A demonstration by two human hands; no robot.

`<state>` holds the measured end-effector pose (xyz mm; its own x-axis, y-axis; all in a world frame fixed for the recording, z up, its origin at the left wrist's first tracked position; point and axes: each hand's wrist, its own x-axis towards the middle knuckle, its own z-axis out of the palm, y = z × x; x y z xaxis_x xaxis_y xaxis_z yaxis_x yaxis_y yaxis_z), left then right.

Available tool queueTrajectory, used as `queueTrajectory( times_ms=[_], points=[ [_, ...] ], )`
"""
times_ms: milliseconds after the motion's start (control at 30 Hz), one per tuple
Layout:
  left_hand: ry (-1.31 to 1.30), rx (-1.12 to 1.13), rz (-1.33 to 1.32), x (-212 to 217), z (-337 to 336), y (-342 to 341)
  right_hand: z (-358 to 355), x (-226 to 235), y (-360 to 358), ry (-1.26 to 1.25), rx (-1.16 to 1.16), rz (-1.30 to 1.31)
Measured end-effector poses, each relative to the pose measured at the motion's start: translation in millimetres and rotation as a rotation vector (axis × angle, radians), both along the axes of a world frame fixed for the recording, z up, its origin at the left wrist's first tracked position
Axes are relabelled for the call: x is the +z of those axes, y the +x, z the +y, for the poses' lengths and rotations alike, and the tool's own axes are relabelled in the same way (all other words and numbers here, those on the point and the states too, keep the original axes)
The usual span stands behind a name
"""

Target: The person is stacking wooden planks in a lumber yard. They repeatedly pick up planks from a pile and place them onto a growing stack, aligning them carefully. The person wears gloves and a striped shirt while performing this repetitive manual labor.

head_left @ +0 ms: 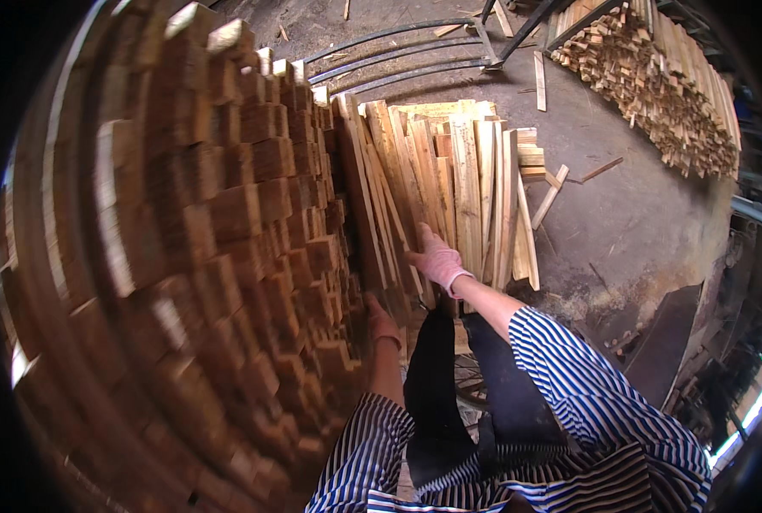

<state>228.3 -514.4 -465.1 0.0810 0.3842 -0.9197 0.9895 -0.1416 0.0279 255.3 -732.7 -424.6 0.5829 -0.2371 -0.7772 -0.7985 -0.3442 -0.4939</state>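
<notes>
My right hand [439, 261], in a pink glove, reaches over a pile of pale wooden strips [465, 184]. Its thumb and fingers are apart, and it lies against the strips near their close ends. Lower and to the left, my left hand [383, 325] is beside the close ends of several leaning strips [366, 184]. Shadow and blur hide its fingers, so its grip cannot be made out. The leaning strips stand between the pile and a tall stack of wood [253, 197] on my left.
A black metal frame with curved bars [398, 56] lies beyond the pile. At the far right is a large bundle of wooden strips [655, 94]. Loose sticks [552, 195] lie on the grey floor [629, 222]. A spoked wheel [471, 376] shows between my legs.
</notes>
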Motion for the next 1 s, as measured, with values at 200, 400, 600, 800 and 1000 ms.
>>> queueTrajectory(
  times_ms=[200,400,600,800,1000],
  points=[
    [-0.178,0.078,-0.213,-78.9,3.6,5.0,38.1,-54.3,67.3,0.0,-0.137,0.043],
    [-0.119,-0.39,-0.126,-101.5,26.4,-12.4,60.2,-46.6,82.8,-0.037,-0.227,0.193],
    [-0.378,-0.363,-0.363,-73.3,-5.8,-47.2,-8.0,-42.9,66.7,-0.015,0.153,0.148],
    [-0.904,0.38,-0.33,21.7,-119.4,-19.2,-77.1,-22.2,35.6,0.606,-0.153,-0.161],
    [-0.77,0.363,-0.197,142.4,-149.1,-72.5,-107.6,95.3,-33.6,1.031,-0.511,-0.067]
  ],
)
